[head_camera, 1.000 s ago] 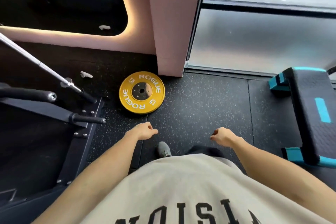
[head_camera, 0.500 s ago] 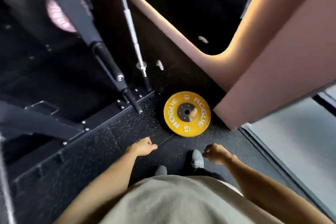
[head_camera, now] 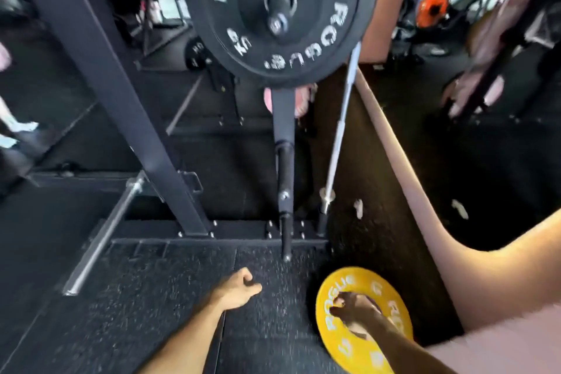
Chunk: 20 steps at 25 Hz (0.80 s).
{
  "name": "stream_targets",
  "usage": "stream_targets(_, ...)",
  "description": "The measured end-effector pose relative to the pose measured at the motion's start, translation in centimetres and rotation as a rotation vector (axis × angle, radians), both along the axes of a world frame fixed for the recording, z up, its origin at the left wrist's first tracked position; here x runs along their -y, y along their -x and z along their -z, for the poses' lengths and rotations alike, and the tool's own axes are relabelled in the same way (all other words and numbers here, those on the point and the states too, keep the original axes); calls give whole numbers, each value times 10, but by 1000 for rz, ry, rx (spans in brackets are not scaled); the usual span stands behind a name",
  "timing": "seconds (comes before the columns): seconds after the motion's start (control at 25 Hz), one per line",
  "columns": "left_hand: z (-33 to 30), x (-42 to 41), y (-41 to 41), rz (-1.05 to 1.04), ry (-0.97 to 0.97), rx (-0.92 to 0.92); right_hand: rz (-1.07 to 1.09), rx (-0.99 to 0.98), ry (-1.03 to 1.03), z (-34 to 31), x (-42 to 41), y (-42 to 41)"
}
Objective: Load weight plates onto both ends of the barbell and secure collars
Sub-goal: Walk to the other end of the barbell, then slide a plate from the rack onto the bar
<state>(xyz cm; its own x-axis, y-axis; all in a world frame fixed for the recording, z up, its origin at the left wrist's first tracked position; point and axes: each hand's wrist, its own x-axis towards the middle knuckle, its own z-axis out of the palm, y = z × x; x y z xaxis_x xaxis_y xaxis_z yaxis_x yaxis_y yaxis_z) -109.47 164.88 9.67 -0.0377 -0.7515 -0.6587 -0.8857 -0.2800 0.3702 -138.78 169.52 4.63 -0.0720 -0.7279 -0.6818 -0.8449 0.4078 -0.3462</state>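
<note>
Plates in view number two clearly legible ones. One black Rogue bumper plate (head_camera: 280,12) sits at the top centre of the frame, mounted on a barbell sleeve (head_camera: 278,10) whose end points toward the camera. One yellow Rogue plate (head_camera: 337,328) lies flat on the speckled rubber floor (head_camera: 170,288) at the lower right, just beside the base of a pink wall (head_camera: 501,291). A third, smaller dark plate shows behind the black one at centre left, too blurred to read.

The right hand (head_camera: 353,311) rests over the centre of the yellow plate, fingers curled down at its hub; whether they grip the plate or only touch it cannot be told. The left hand (head_camera: 238,290) hovers above the floor at lower centre, loosely curled with thumb and fingertips nearly together, holding nothing.

One bare silver barbell (head_camera: 340,136) leans diagonally from the upper right of centre down to the floor right of centre, its collar end resting near the rack base. One black padded rack arm (head_camera: 284,167) runs down the centre of the frame beneath the black plate. One dark rack upright (head_camera: 121,91) crosses the left half diagonally, and one silver bar (head_camera: 103,237) lies low at left. Two small pale scraps lie on the floor at right.
</note>
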Motion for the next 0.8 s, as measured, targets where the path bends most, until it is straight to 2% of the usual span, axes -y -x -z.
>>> stream_targets(0.16, -73, 62, -20, -44, 211, -35, -30, -2, 242, -56, 96, -4)
stream_targets(0.28, -140, 104, -30, -39, 389, -59, 10, -6, 398, -136, 144, -13)
stream_targets(0.48, -257, 160, -46, -19, 633, -85, 30, -12, 686, -279, 185, -31)
stream_targets(0.8, -417, 228, -55, 24, 949, -153, 0, -19, 1027, -447, 233, -30)
